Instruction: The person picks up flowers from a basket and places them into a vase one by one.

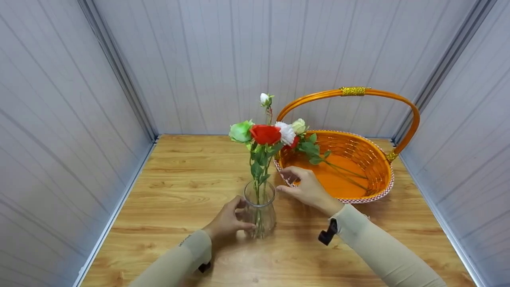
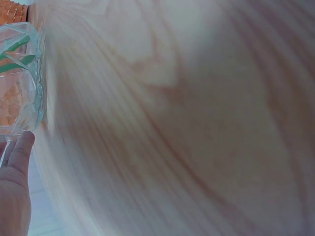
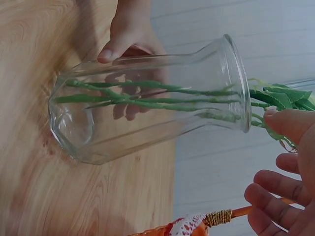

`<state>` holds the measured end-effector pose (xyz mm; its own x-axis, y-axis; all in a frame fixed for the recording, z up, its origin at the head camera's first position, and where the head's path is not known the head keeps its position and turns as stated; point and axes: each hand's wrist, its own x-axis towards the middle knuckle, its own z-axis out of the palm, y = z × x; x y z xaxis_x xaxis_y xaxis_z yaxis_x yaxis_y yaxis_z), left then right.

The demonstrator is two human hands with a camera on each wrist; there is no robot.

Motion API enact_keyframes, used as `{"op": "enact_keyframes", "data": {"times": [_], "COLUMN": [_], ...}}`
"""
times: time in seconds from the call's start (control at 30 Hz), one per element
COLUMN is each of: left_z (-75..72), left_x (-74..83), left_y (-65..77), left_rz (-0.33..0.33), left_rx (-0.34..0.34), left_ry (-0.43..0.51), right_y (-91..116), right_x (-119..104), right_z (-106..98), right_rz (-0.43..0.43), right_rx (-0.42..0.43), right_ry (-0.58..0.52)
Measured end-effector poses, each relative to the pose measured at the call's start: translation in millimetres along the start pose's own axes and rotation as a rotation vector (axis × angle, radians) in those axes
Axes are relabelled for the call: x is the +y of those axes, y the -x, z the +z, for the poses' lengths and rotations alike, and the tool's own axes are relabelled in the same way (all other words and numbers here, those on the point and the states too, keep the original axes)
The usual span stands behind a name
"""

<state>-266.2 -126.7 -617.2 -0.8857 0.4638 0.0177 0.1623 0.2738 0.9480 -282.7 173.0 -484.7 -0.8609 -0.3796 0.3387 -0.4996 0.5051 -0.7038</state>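
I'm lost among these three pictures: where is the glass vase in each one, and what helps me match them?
Head: vase at centre, below the middle, upright.
Left wrist: vase at the left edge, mostly upper half, cut off.
Right wrist: vase left of centre, appearing sideways, mouth rightward.
Shared landmark: basket, right in head, top-left corner in left wrist, bottom edge in right wrist.

Counts one vase (image 1: 269, 217), one basket (image 1: 358, 147), one handle (image 1: 354, 91), one bench (image 1: 171, 191) and three walls (image 1: 219, 67). Adds one left grip (image 1: 228, 219), one right grip (image 1: 310, 191), two sleeves (image 1: 386, 247) and two wrist cameras (image 1: 328, 233). Shows six flower heads: two red blooms (image 1: 265, 134), one green bloom (image 1: 240, 131), one white bloom (image 1: 285, 133), one cream bloom (image 1: 299, 126), one white bud (image 1: 264, 99). Inside the basket, shows two stems (image 1: 346, 170).
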Motion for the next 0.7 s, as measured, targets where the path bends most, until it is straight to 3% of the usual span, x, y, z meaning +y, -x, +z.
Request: {"op": "enact_keyframes", "data": {"times": [0.47, 0.7], "left_z": [0.8, -0.1], "left_x": [0.0, -0.3], "left_y": [-1.1, -1.1], "left_rz": [-0.014, 0.009], "left_rx": [-0.002, -0.008], "left_ry": [0.01, 0.011], "right_y": [13.0, 18.3], "right_x": [13.8, 21.4], "right_z": [-21.3, -30.4], "right_rz": [0.053, 0.069], "right_rx": [0.012, 0.036], "right_ry": [0.076, 0.091]}}
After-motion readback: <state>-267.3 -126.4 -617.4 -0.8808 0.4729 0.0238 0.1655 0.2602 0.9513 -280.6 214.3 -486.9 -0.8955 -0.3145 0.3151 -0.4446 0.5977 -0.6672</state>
